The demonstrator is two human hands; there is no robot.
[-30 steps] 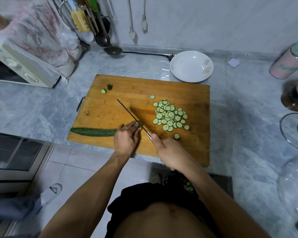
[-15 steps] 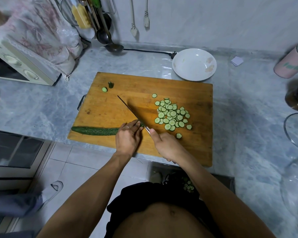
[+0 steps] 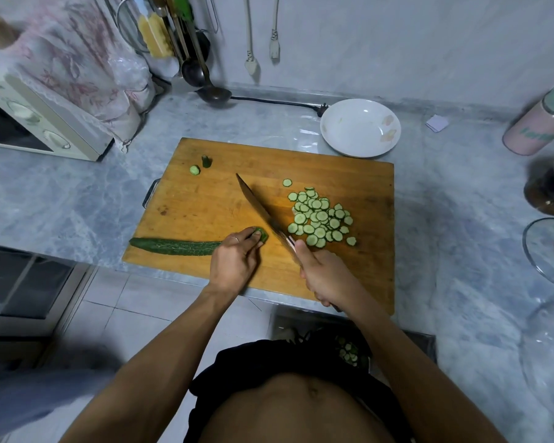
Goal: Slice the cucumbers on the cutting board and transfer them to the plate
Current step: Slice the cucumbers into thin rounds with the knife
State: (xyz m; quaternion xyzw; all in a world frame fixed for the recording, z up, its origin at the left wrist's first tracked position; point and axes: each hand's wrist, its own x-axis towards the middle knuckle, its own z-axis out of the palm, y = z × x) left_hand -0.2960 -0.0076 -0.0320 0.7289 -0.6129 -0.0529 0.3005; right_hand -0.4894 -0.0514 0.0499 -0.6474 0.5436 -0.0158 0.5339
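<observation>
Gripping knife point(image 3: 263, 215) – right hand point(image 3: 325, 276), left hand point(image 3: 234, 260) pinning cucumber point(image 3: 176, 246)

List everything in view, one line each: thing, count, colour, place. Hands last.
wooden cutting board: one, orange-brown, counter centre
long whole cucumber: one, dark green, board's near-left edge
cucumber slices: a pile, pale green, board's right half
cucumber end pieces: two, green, board's far left
round white plate: one, white, behind the board
steel knife: one, dark blade, angled across the board
microwave: one, cream, far left
ladles: two, dark, by the wall
left hand: holds the cucumber's cut end
right hand: grips the knife
</observation>
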